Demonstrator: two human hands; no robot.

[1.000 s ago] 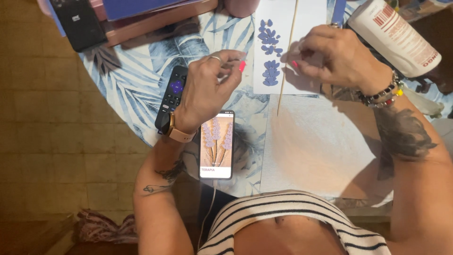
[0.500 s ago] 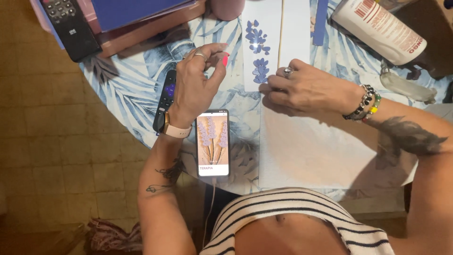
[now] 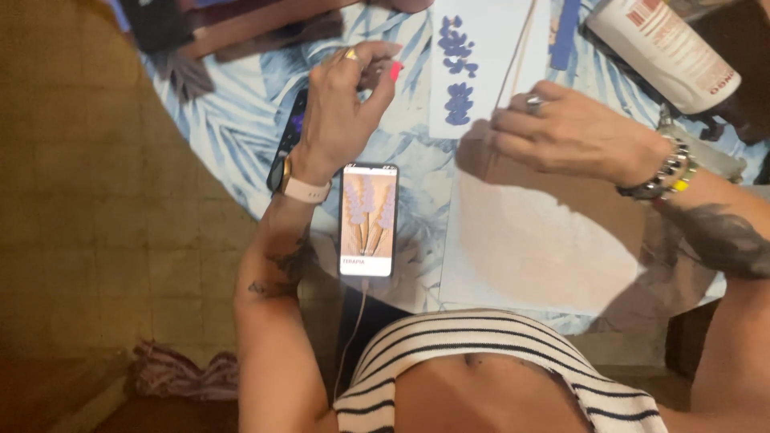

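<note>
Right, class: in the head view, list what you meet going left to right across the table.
Remote control → left hand → phone → white strip with blue flowers → right hand → white bottle.

white paper strip (image 3: 489,68) | purple petals glued on | flat on tablecloth | thin stick (image 3: 515,50) across it
</note>
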